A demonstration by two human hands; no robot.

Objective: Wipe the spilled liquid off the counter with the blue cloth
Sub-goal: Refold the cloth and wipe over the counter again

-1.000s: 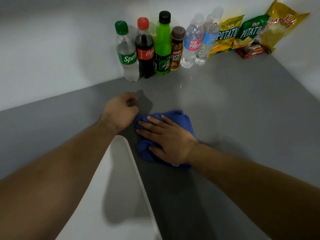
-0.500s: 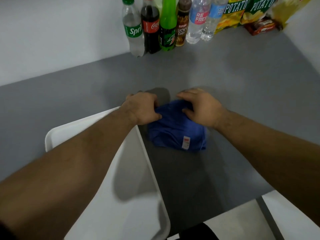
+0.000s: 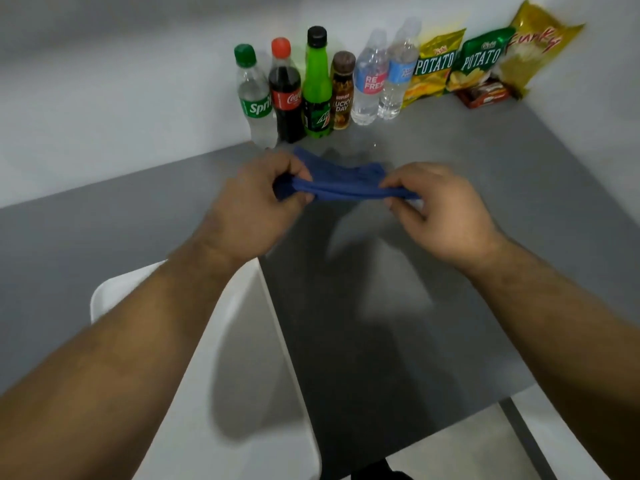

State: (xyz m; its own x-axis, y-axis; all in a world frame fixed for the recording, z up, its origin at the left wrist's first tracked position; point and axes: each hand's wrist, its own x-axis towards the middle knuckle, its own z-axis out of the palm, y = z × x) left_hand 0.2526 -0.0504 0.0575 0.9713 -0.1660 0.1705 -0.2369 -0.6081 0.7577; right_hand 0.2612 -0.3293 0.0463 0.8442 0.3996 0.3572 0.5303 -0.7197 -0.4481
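The blue cloth (image 3: 344, 183) is stretched between both hands, lifted a little above the grey counter (image 3: 467, 188). My left hand (image 3: 252, 206) pinches its left end and my right hand (image 3: 440, 209) pinches its right end. A few small drops of liquid (image 3: 373, 145) glint on the counter just beyond the cloth, in front of the bottles.
Several drink bottles (image 3: 317, 84) line the back wall, with snack bags (image 3: 481, 60) to their right in the corner. A white tray (image 3: 242, 358) lies under my left forearm at the counter's near edge. A white chair (image 3: 550, 438) shows at the lower right.
The cloth lay flat under my right palm, then both hands gathered it. Now it is lifted off the counter and pulled out between both hands.
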